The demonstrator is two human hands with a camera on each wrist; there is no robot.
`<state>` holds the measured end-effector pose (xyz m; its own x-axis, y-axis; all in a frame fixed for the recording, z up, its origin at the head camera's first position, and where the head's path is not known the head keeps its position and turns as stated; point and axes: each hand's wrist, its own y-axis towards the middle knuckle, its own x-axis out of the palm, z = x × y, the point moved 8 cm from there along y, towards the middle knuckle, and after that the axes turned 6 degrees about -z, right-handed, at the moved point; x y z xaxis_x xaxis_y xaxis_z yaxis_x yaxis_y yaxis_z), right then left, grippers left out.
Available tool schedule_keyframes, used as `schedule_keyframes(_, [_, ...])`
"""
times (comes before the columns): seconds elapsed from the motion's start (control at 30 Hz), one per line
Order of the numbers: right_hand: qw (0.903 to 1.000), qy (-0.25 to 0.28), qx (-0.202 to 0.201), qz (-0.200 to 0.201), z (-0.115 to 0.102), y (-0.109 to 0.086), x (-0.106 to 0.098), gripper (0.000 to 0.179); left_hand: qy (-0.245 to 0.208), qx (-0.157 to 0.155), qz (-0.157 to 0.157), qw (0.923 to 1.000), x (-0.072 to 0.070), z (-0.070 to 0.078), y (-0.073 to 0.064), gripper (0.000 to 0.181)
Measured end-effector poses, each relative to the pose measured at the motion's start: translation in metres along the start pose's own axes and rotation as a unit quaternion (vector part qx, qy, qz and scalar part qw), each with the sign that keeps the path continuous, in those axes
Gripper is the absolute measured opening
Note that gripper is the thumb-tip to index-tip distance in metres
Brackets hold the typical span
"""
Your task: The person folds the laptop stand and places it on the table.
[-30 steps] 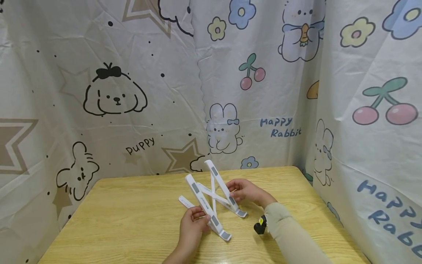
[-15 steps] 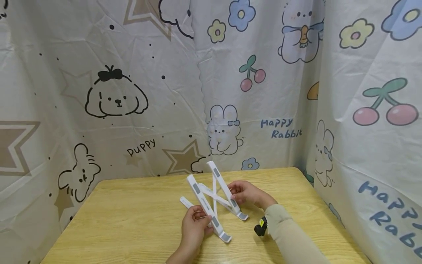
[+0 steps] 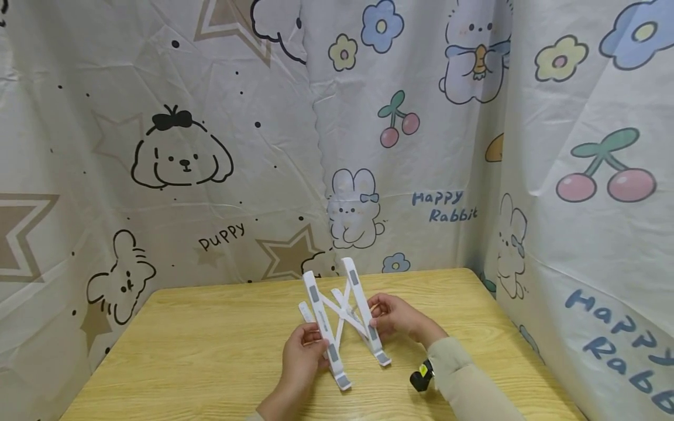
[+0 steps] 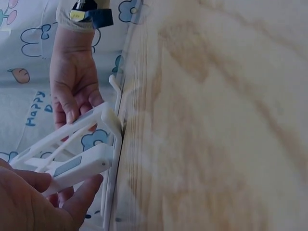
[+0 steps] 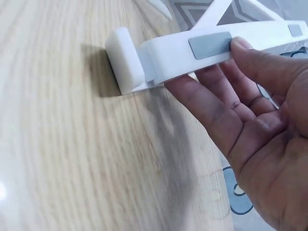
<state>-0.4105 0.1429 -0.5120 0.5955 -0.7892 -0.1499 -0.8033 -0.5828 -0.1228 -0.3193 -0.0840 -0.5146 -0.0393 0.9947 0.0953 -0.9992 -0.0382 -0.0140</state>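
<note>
A white folding laptop stand with grey pads and crossed struts stands unfolded on the wooden table. My left hand grips its left arm near the lower part, thumb on the near side. On the other side, my right hand pinches the right arm between thumb and fingers. Close up in the right wrist view, the right thumb lies beside a grey pad, with fingers under the arm and the upturned end lip near the wood. In the left wrist view both hands hold the stand.
The yellowish wooden table reaches back to a patterned curtain, which also hangs along the right side. A black device with a yellow mark sits at the right wrist.
Both hands have turned the stand slightly, so its near ends have shifted left and its far ends right. Both hands keep their hold.
</note>
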Motion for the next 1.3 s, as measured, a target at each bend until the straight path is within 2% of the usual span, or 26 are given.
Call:
schedule_keyframes(0.2, [0.9995, 0.004, 0.012, 0.030, 0.001, -0.008, 0.008, 0.035, 0.022, 0.004, -0.002, 0.9997, -0.006, 0.006, 0.006, 0.041])
schedule_keyframes(0.33, [0.9984, 0.008, 0.005, 0.056, 0.002, -0.012, 0.015, 0.035, 0.051, 0.011, -0.008, 0.9986, -0.012, 0.010, 0.013, 0.038])
schedule_keyframes(0.63, [0.9929, 0.041, -0.004, 0.111, 0.003, -0.015, 0.030, 0.038, 0.092, 0.009, -0.064, 0.9936, -0.026, 0.012, 0.032, 0.038])
schedule_keyframes(0.83, [0.9890, 0.064, -0.008, 0.133, 0.003, -0.018, 0.035, 0.043, 0.068, -0.003, -0.102, 0.9924, -0.032, 0.008, 0.037, 0.039])
schedule_keyframes(1.1, [0.9891, 0.081, -0.003, 0.123, 0.009, -0.018, 0.033, 0.050, 0.046, -0.018, -0.125, 0.9909, -0.035, 0.005, 0.038, 0.045])
schedule_keyframes(1.3, [0.9877, 0.086, 0.000, 0.131, 0.010, -0.020, 0.033, 0.050, 0.050, -0.024, -0.129, 0.9901, -0.036, 0.002, 0.037, 0.039])
